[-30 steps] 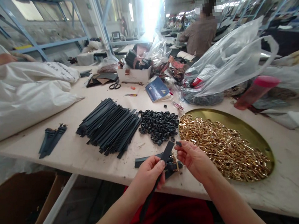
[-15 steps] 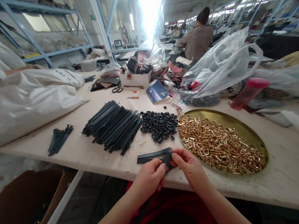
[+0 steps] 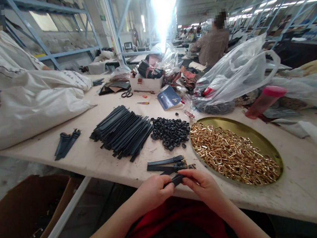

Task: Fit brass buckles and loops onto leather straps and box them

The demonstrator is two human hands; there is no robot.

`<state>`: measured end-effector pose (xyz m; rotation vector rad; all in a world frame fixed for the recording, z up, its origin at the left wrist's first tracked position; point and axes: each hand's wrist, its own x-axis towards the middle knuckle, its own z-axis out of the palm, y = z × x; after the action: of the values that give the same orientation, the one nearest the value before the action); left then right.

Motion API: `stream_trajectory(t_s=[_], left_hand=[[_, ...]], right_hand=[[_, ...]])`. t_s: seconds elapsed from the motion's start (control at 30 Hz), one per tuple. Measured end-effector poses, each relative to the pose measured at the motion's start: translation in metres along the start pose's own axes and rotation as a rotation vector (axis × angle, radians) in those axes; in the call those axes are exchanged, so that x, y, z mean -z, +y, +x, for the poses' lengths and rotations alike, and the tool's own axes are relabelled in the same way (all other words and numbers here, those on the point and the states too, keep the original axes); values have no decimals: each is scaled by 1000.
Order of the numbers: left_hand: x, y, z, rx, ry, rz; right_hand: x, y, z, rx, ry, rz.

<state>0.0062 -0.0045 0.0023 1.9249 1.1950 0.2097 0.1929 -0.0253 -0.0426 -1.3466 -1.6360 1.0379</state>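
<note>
At the table's near edge my left hand [image 3: 154,191] and my right hand [image 3: 201,184] pinch a short black strap [image 3: 177,179] between them, fingers closed on it from both sides. Just beyond the hands lie finished black straps with gold buckles [image 3: 168,164]. A round gold tray [image 3: 264,140] of several gold buckles sits to the right. Black loops [image 3: 171,132] are heaped in the middle, next to a pile of long black straps [image 3: 123,131].
A small bundle of black straps [image 3: 65,143] lies at the left. A big white sack [image 3: 31,105] and a person in white are at far left. Clear plastic bags [image 3: 235,74], a pink bottle [image 3: 264,100], a blue booklet [image 3: 169,97], scissors [image 3: 127,94] lie farther back. A cardboard box [image 3: 25,218] stands below.
My hands have come down from holding the strap upright to the table's near edge, closer together. The strap end now lies flat between my fingers.
</note>
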Motion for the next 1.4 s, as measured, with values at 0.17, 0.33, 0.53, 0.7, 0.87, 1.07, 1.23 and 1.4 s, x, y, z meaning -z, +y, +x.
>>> stream_trajectory(t_s=[0.17, 0.33, 0.53, 0.7, 0.87, 1.07, 1.23, 1.4], left_hand=[[-6, 5, 2, -42, -4, -7], [-12, 3, 5, -86, 15, 209], [0, -5, 2, -40, -152, 137], [4, -5, -2, -20, -125, 280], [15, -5, -5, -21, -145, 376], [20, 0, -7, -90, -146, 536], [22, 2, -10, -114, -143, 490], [29, 1, -10, -84, -53, 281]], right_hand=[[-2, -1, 0, -36, -53, 51], [-7, -5, -2, 142, -116, -77], [0, -3, 1, 43, -184, -129], [1, -8, 0, 37, -291, -277], [4, -18, 0, 27, -301, -364], [-3, -18, -7, 85, -369, -372], [-7, -22, -15, 129, -346, -380], [-7, -29, -21, 80, -340, -274]])
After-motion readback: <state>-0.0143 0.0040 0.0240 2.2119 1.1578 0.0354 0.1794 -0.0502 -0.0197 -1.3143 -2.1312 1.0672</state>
